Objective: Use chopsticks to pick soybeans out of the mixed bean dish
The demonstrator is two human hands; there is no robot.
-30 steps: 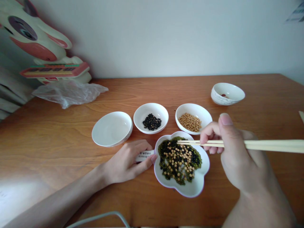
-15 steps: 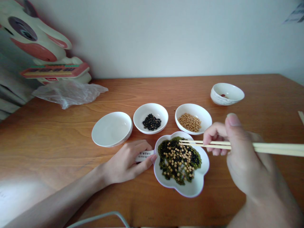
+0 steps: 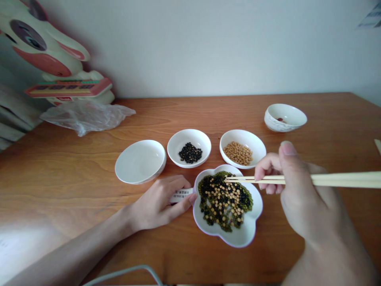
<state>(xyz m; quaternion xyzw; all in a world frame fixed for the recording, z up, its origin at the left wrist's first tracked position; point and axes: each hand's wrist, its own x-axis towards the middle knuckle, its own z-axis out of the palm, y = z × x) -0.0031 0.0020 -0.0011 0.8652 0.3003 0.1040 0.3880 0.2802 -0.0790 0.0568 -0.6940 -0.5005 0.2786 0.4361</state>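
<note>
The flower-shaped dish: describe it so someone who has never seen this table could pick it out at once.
On the wooden table, find the row of three round white bowls. Just in front of it, between the left hand and the right hand holding chopsticks, sits the flower-shaped dish. It alone has a scalloped rim and mixed green, black and tan beans.

The desk [image 3: 74, 186] is smooth reddish wood with visible grain, the flower-shaped dish [image 3: 238, 237] and small bowls [image 3: 139, 163] look like glossy white ceramic, the chopsticks [image 3: 327, 179] pale matt wood, the bag [image 3: 86, 115] thin crinkled clear plastic.
</note>
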